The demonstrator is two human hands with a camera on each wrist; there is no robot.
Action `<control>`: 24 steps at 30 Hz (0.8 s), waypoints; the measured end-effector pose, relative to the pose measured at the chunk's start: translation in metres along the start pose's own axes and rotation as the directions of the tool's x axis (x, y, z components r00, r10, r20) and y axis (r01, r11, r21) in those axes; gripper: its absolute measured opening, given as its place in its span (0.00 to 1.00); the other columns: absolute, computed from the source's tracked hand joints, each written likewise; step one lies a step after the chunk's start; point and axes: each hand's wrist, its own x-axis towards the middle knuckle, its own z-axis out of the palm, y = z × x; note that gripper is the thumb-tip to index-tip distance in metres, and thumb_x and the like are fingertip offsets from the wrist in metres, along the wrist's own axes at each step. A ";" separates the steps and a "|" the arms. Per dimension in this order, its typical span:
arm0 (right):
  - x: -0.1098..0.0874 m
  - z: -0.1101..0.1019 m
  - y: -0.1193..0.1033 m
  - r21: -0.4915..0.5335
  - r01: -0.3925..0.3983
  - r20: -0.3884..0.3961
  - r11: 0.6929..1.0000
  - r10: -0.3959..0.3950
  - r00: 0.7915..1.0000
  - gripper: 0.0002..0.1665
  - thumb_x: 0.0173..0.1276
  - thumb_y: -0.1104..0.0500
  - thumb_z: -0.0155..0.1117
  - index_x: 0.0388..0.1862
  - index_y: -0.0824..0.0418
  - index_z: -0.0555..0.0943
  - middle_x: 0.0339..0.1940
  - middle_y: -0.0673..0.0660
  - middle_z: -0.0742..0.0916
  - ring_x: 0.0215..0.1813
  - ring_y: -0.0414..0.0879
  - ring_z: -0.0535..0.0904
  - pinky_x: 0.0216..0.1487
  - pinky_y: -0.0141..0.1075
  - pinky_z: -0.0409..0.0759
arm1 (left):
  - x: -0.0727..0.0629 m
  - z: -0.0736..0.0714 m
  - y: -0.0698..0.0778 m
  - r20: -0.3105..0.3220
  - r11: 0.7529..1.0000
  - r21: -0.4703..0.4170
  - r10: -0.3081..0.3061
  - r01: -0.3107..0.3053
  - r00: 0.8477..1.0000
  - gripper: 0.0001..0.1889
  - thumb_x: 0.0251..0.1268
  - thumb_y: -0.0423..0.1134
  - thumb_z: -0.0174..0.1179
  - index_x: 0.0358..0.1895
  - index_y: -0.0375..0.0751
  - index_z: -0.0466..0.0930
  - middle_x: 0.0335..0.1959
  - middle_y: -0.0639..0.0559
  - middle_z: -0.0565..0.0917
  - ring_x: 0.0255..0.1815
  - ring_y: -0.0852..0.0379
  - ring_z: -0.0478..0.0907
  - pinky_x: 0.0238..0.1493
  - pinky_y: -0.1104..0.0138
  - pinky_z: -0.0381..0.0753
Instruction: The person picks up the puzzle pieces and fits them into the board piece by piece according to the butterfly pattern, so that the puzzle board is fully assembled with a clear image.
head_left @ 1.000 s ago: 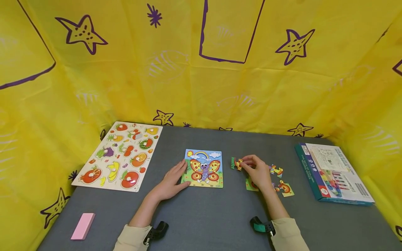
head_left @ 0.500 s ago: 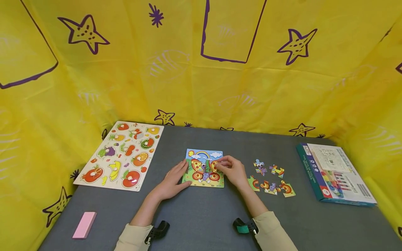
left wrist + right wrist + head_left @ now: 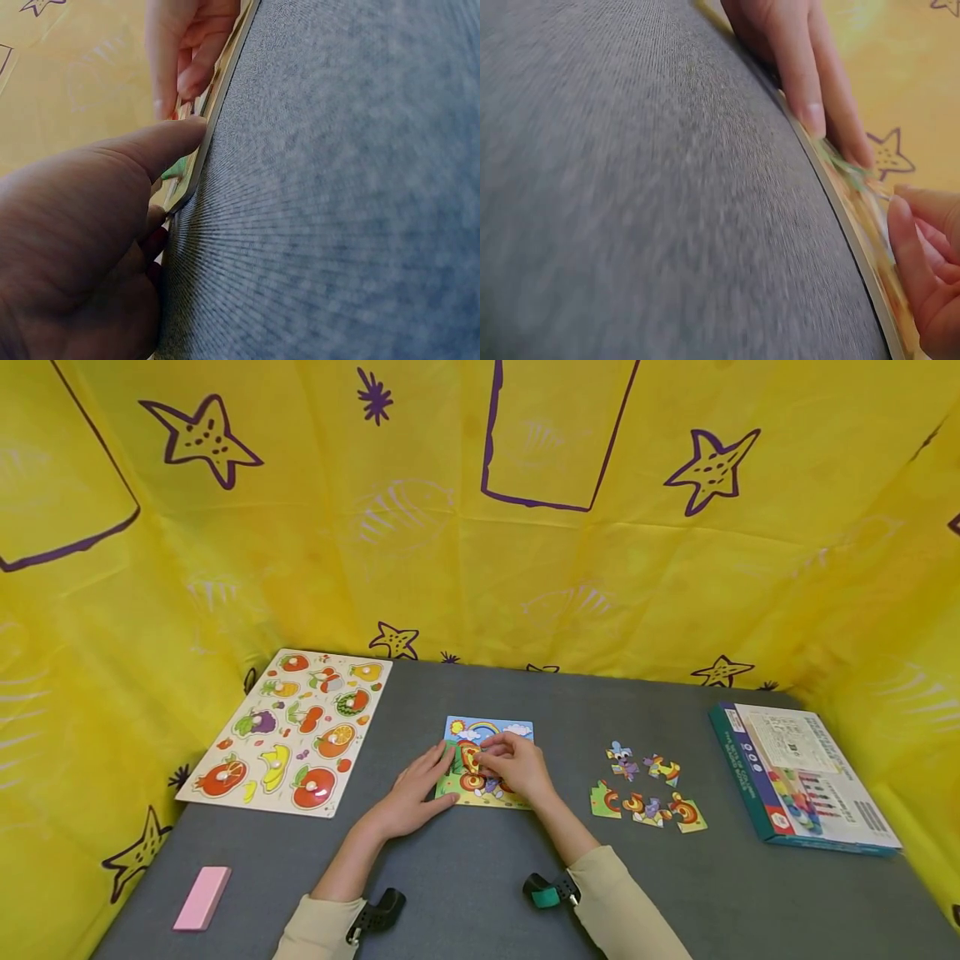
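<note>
A square butterfly puzzle board [image 3: 517, 802] lies flat in the middle of the table. My left hand [image 3: 408, 789] rests along its left side, thumb at the near left corner and fingers extended on the edge. Between thumb and fingertips my right hand [image 3: 521, 768] pinches a jigsaw piece [image 3: 468, 758] with green and a red-orange wing. That piece is over the left half of the board, close beside the left fingertips. The right hand covers the board's right middle. In the right wrist view, the left fingers [image 3: 814, 120] press down on the board's edge.
Several loose jigsaw pieces [image 3: 647, 808] lie right of the board. Farther right is a flat boxed set [image 3: 817, 777]. A fruit peg puzzle [image 3: 300, 735] lies at the left, with a pink block [image 3: 202, 898] nearer me. Yellow cloth [image 3: 465, 560] hangs around the table's back and sides.
My right hand has picked up the jigsaw piece from right of the board and carried it leftward, over the board's left half. The left hand stays at the board's edge.
</note>
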 end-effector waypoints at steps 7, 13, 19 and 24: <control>0.007 0.009 0.000 -0.122 0.044 -0.035 0.992 -0.049 0.998 0.11 0.60 0.60 0.74 0.38 0.64 0.84 0.26 0.52 0.86 0.25 0.38 0.82 0.27 0.30 0.81 | 0.000 0.001 -0.001 -0.002 1.000 0.008 0.021 -0.021 1.000 0.36 0.72 0.45 0.56 0.77 0.40 0.53 0.78 0.38 0.47 0.77 0.37 0.43 0.68 0.36 0.45; 0.010 0.012 -0.001 -0.241 0.091 -0.052 0.966 -0.107 0.993 0.08 0.60 0.60 0.74 0.35 0.63 0.84 0.24 0.51 0.84 0.22 0.37 0.80 0.24 0.29 0.78 | 0.000 0.000 0.000 -0.010 0.999 0.023 0.026 -0.026 1.000 0.34 0.72 0.45 0.56 0.76 0.39 0.56 0.78 0.37 0.49 0.77 0.36 0.43 0.68 0.36 0.46; 0.009 0.014 -0.002 -0.348 0.163 -0.054 0.923 -0.193 0.980 0.08 0.59 0.61 0.74 0.34 0.62 0.84 0.24 0.50 0.82 0.20 0.35 0.76 0.23 0.29 0.75 | 0.001 0.001 0.001 -0.013 0.998 0.057 0.027 -0.026 1.000 0.33 0.72 0.45 0.56 0.75 0.37 0.57 0.77 0.36 0.49 0.76 0.35 0.44 0.67 0.35 0.48; 0.010 0.016 -0.001 -0.349 0.158 -0.062 0.924 -0.191 0.980 0.07 0.59 0.61 0.74 0.34 0.61 0.84 0.24 0.51 0.81 0.19 0.35 0.75 0.22 0.29 0.75 | 0.001 0.002 0.002 -0.023 0.997 0.073 0.020 -0.018 1.000 0.34 0.72 0.45 0.56 0.75 0.37 0.57 0.77 0.36 0.50 0.75 0.34 0.47 0.67 0.35 0.49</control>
